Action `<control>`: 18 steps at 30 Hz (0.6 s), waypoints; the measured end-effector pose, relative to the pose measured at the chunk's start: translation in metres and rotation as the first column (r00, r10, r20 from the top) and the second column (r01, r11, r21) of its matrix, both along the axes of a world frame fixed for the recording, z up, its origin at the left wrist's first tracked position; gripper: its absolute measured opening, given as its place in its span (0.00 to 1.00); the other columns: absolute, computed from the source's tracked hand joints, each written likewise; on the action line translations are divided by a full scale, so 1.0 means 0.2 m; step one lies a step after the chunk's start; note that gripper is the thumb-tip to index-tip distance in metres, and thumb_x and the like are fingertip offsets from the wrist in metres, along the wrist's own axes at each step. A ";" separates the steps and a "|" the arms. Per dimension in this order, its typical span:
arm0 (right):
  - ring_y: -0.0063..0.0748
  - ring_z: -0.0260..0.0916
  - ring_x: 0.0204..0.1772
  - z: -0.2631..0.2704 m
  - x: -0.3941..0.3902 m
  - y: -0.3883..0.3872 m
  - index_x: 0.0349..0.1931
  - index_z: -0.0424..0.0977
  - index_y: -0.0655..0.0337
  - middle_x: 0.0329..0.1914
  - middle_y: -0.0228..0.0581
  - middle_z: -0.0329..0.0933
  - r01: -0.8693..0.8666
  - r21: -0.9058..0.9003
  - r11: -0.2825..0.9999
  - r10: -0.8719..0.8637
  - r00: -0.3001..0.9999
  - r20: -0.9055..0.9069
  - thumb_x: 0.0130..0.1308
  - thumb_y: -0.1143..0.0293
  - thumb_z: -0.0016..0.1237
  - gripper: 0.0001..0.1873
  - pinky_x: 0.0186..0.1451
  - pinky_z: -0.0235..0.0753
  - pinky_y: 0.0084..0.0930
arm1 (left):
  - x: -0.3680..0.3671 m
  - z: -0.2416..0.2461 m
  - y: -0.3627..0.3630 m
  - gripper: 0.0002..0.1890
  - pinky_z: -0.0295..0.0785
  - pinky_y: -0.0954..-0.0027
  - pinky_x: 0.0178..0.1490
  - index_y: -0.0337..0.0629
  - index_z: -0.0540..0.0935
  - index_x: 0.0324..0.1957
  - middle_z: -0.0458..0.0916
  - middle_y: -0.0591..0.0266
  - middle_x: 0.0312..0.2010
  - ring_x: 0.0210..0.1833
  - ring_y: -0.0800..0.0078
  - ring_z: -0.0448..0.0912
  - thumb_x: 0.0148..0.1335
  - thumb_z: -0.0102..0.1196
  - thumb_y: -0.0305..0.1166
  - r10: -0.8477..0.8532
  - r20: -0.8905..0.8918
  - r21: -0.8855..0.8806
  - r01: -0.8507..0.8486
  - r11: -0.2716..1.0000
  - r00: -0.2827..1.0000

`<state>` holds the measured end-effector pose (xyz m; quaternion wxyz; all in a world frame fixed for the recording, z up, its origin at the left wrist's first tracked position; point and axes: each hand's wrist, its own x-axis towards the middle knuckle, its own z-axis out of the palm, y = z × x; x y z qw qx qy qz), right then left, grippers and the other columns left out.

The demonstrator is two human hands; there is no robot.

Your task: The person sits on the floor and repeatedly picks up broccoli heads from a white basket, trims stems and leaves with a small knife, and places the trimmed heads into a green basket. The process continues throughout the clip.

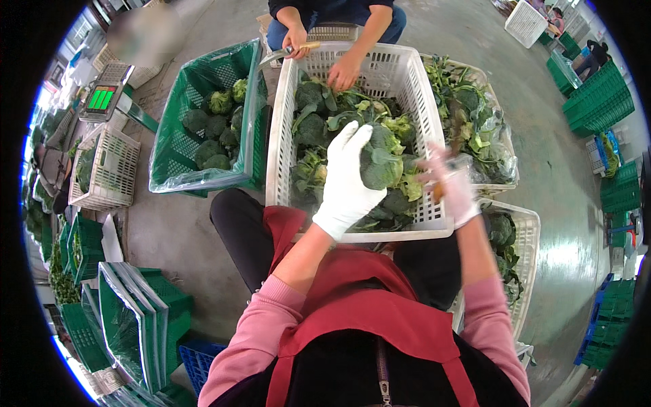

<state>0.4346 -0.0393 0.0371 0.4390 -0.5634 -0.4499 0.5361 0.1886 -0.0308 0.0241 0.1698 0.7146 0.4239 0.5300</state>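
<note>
My left hand (348,183), in a white glove, grips a broccoli head (381,157) above a white slatted plastic crate (361,237) full of broccoli and leaves. My right hand (450,183), in a glove with bare-looking fingertips, is blurred by motion over the crate's right wall. It holds a knife whose handle looks orange-brown (438,192); the blurred dark blade points up over the neighbouring crate. Left of the white crate stands a green plastic crate (168,152) lined with clear film, with several trimmed broccoli heads (216,127) inside.
Across the crate a co-worker's hand (346,71) reaches among the broccoli; the other (296,40) holds a curved knife (274,57). Crates of leaves (513,173) and broccoli (534,239) stand at right. A scale (104,94) is at upper left, stacked green crates (168,305) at lower left.
</note>
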 end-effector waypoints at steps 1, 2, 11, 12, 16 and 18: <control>0.34 0.84 0.45 -0.09 -0.13 -0.05 0.71 0.69 0.49 0.53 0.40 0.82 -0.035 0.000 0.999 0.035 0.991 -0.127 0.73 0.42 0.52 0.33 0.35 0.83 0.27 | 0.02 0.03 -0.01 0.50 0.60 0.53 0.77 0.40 0.66 0.71 0.66 0.43 0.69 0.73 0.45 0.65 0.39 0.71 0.23 0.013 -0.048 -0.004 -0.013 1.000 0.999; 0.34 0.84 0.47 -0.16 -0.23 -0.06 0.71 0.69 0.50 0.56 0.41 0.81 -0.011 -0.105 0.994 -0.025 0.940 -0.339 0.74 0.44 0.52 0.32 0.36 0.84 0.30 | 0.04 0.05 -0.02 0.51 0.59 0.52 0.77 0.39 0.66 0.72 0.65 0.42 0.70 0.73 0.44 0.64 0.39 0.71 0.24 0.032 -0.098 -0.011 -0.033 0.999 0.995; 0.22 0.78 0.54 -0.05 -0.48 -0.15 0.65 0.75 0.63 0.63 0.36 0.79 0.188 0.162 0.969 -0.126 0.935 -0.330 0.74 0.72 0.54 0.20 0.50 0.80 0.23 | -0.03 0.01 -0.15 0.67 0.56 0.50 0.79 0.38 0.47 0.79 0.54 0.43 0.77 0.77 0.52 0.60 0.40 0.80 0.32 -0.094 0.422 -0.268 0.223 0.937 0.902; 0.21 0.78 0.52 -0.01 -0.49 -0.20 0.66 0.74 0.62 0.64 0.36 0.78 0.143 0.191 0.971 -0.093 0.964 -0.249 0.74 0.72 0.55 0.21 0.48 0.81 0.22 | -0.05 -0.01 -0.16 0.64 0.60 0.53 0.78 0.39 0.49 0.79 0.58 0.46 0.75 0.75 0.56 0.64 0.42 0.78 0.31 -0.108 0.604 -0.310 0.357 0.881 0.790; 0.20 0.79 0.42 0.14 -0.40 -0.25 0.63 0.76 0.61 0.57 0.35 0.83 -0.047 0.082 0.995 0.058 0.989 -0.139 0.72 0.70 0.58 0.21 0.40 0.80 0.19 | -0.18 -0.06 -0.14 0.49 0.68 0.61 0.73 0.42 0.62 0.75 0.74 0.57 0.66 0.67 0.64 0.74 0.48 0.72 0.24 -0.001 0.866 -0.351 0.608 0.712 0.500; 0.24 0.79 0.34 0.19 -0.25 -0.21 0.51 0.80 0.61 0.44 0.35 0.85 -0.125 0.286 0.950 0.035 0.954 0.299 0.70 0.69 0.59 0.12 0.36 0.79 0.24 | -0.24 -0.07 -0.14 0.48 0.67 0.61 0.73 0.41 0.64 0.74 0.74 0.58 0.66 0.68 0.65 0.73 0.48 0.70 0.23 -0.048 0.864 -0.336 0.645 0.686 0.500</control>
